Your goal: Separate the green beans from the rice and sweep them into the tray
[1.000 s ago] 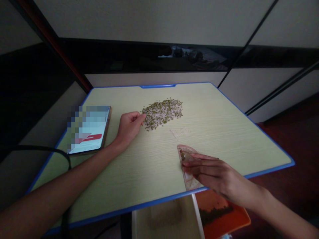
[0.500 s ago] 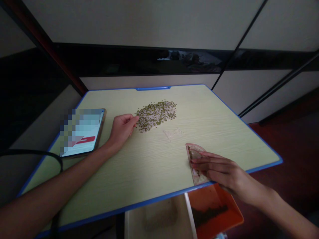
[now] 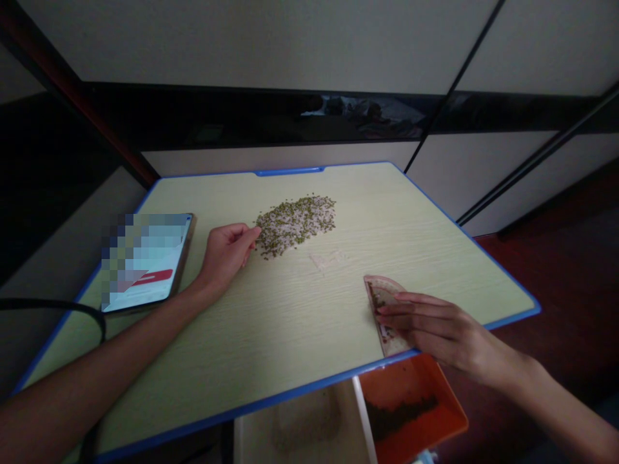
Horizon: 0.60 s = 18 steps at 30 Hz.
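Note:
My left hand (image 3: 226,251) rests on the table at the left end of a spread pile of small green beans and whitish grains (image 3: 296,222). Its fingers are curled and pinched together, and I cannot make out whether anything is in them. Near the table's front edge my right hand (image 3: 435,325) grips a clear, pinkish protractor (image 3: 383,283), its fingers over the curved side. Several beans show at the protractor, by the fingertips. A few pale grains (image 3: 329,261) lie apart, between the pile and the protractor.
A tablet-like device (image 3: 159,290) with a lit screen lies at the table's left, a black cable (image 3: 53,304) near it. Below the blue front edge are a pale container (image 3: 300,444) and an orange container (image 3: 416,425) with dark green contents. Cabinet panels (image 3: 271,45) stand behind.
My right hand and the protractor have shifted right along the front edge, and its fingers have moved slightly over it. My left hand stays by the pile. The whole view has shifted somewhat.

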{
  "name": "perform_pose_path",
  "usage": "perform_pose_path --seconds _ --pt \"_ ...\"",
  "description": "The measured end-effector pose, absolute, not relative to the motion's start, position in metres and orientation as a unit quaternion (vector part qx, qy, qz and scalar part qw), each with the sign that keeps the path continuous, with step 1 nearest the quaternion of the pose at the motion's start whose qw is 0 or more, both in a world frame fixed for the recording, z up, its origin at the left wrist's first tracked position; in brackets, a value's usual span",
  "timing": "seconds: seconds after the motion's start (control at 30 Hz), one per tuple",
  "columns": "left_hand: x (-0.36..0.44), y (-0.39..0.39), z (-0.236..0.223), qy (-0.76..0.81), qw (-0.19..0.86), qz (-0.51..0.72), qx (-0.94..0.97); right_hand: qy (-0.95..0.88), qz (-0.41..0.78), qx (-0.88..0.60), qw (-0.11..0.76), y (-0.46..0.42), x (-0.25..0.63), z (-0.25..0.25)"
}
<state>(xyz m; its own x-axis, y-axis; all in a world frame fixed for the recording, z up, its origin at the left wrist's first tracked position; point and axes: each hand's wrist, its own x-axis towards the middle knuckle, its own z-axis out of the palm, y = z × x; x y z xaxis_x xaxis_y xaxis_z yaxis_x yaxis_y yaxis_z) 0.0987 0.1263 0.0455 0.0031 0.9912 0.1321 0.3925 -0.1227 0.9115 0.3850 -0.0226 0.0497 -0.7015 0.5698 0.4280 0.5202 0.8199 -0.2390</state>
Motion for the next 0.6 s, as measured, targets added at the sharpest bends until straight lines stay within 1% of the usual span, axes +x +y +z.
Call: perform_pose_path --seconds 0.13,0.23,0.3,0.4,0.5,0.6 --pt "0.099 0.127 0.046 0.566 0.347 0.427 0.614 -0.916 0.020 -0.293 0.273 -0.016 0.389 0.072" --pt "0.099 0.127 0.047 0.564 0.344 0.427 0.617 -0.918 0.023 -0.311 0.243 -0.003 0.393 0.092" --pt "0.099 0.127 0.047 0.568 0.344 0.425 0.615 -0.909 0.045 -0.349 0.222 0.011 0.395 0.100" --pt "0.099 0.126 0.047 0.570 0.350 0.425 0.610 -0.893 0.126 -0.387 0.190 0.038 0.397 0.100" --pt "0.099 0.125 0.047 0.567 0.350 0.424 0.613 -0.838 0.235 -0.436 0.230 0.065 0.398 0.086" --pt "0.100 0.125 0.048 0.570 0.348 0.424 0.612 -0.795 0.342 -0.432 0.255 0.085 0.397 0.071"
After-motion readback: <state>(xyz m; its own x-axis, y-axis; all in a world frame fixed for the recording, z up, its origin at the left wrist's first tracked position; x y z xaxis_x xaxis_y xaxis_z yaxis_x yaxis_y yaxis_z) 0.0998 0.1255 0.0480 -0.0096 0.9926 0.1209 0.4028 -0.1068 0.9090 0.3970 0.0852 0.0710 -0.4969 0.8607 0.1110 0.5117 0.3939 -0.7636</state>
